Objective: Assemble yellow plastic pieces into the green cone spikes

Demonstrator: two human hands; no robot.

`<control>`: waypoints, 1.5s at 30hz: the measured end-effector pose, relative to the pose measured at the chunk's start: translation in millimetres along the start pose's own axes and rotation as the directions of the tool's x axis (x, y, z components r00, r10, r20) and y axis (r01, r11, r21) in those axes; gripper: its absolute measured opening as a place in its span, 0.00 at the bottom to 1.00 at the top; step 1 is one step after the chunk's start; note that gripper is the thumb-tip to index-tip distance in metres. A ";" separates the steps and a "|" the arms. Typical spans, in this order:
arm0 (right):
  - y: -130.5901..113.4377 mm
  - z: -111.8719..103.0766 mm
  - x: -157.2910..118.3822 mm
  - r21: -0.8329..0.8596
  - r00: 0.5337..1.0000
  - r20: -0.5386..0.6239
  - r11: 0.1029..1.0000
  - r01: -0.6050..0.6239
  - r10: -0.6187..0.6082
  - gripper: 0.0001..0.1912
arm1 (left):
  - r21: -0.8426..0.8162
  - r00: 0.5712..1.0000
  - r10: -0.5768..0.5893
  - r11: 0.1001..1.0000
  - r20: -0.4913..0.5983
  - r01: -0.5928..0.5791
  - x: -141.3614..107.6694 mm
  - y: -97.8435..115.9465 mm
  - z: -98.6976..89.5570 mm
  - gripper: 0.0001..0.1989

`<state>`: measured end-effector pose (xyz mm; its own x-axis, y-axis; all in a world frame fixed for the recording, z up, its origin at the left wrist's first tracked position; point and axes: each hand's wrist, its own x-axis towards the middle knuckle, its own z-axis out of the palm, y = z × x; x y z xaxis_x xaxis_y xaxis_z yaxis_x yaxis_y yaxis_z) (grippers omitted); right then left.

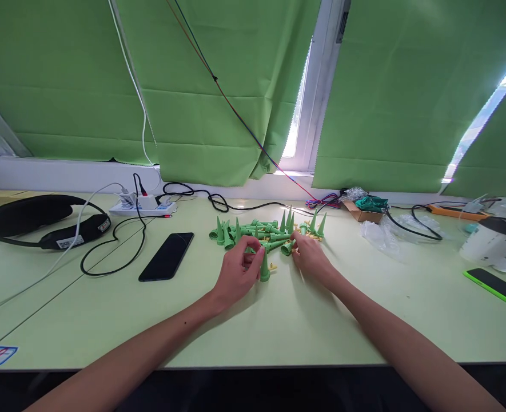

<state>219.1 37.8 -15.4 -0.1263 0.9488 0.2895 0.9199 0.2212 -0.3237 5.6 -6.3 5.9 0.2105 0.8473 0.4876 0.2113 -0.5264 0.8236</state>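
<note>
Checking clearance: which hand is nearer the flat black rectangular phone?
Left. The left hand is right of the phone, apart from it; the right hand is farther right, at the pile of green conical pieces.
</note>
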 end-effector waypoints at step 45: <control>-43.4 -9.7 -21.8 0.394 0.859 -0.359 0.774 0.495 -0.366 0.14 | 0.242 0.970 0.131 0.953 0.206 -0.180 1.5 -6.7 -0.8 0.09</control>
<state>185.5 5.3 1.1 -0.3115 0.6529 0.6904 0.5035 0.7296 -0.4627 3.6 -1.5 1.4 0.4280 0.7381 0.5216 0.3942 -0.6718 0.6272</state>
